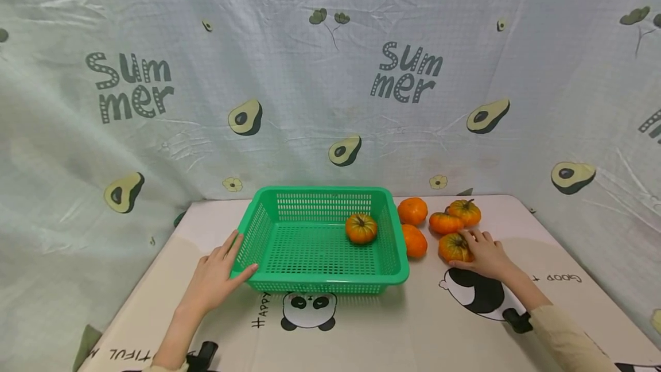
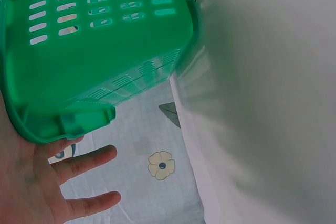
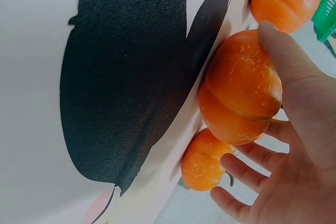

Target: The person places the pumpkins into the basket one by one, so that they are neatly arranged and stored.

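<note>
Pumpkin (image 1: 451, 248), squat, ribbed, orange with green streaks, in grip of right hand (image 1: 488, 256); left hand (image 1: 213, 279), fingers apart

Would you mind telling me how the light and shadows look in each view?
Head view: fairly even light, with pale sheen on creases in the backdrop cloth; left wrist view: a broad, soft-edged shadow on the tabletop beside the green basket; right wrist view: soft shading on the tabletop beside the pumpkin at the right hand.

The right hand (image 1: 487, 255) hides part of one pumpkin (image 1: 453, 247)
</note>
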`<move>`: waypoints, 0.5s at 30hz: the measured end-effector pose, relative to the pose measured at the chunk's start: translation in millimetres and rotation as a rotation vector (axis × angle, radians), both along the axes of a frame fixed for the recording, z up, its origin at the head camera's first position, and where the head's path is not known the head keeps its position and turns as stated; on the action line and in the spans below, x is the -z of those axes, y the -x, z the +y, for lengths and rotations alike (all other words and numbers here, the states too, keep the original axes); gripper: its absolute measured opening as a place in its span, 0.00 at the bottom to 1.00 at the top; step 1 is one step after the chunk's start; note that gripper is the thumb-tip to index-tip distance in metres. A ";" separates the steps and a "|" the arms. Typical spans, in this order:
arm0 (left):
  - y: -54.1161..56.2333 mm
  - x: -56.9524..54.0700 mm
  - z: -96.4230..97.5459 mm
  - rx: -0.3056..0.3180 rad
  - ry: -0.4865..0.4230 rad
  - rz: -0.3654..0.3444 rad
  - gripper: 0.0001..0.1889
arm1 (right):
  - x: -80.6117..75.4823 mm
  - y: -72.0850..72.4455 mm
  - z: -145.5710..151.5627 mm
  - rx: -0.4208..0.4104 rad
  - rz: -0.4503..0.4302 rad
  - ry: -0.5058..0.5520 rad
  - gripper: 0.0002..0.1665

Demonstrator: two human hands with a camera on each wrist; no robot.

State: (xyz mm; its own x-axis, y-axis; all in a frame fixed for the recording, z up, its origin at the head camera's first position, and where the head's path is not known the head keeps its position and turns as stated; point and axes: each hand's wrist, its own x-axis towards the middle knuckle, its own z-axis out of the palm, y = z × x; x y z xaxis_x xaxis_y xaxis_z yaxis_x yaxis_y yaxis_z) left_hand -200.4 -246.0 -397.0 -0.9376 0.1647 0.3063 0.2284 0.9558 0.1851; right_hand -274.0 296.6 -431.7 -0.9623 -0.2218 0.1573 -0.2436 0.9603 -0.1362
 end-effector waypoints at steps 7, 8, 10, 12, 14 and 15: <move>-0.5 0.7 0.1 -0.001 -0.008 -0.004 0.41 | 3.0 2.6 2.2 -0.009 -0.009 0.018 0.49; -0.7 1.1 0.0 -0.001 -0.007 -0.005 0.41 | 3.2 2.6 2.2 -0.010 -0.010 0.018 0.49; -0.9 1.5 0.1 -0.002 -0.005 -0.004 0.41 | 3.2 2.2 2.1 -0.012 -0.012 0.022 0.49; -1.1 1.4 0.3 -0.001 -0.007 -0.001 0.41 | 2.8 1.7 1.8 -0.010 -0.013 0.025 0.49; -1.2 1.4 0.5 0.000 -0.009 0.000 0.41 | 2.3 0.7 1.5 -0.007 -0.015 0.026 0.49; -1.2 1.3 0.7 0.001 -0.010 0.000 0.41 | 2.0 0.1 1.4 -0.004 -0.017 0.027 0.49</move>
State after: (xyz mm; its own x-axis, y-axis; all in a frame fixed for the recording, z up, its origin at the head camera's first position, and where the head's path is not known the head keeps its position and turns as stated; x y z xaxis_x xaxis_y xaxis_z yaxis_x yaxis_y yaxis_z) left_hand -199.3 -245.3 -398.3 -0.9374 0.1626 0.3081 0.2293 0.9538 0.1942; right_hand -274.1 297.9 -433.6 -0.9640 -0.2219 0.1465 -0.2451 0.9552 -0.1659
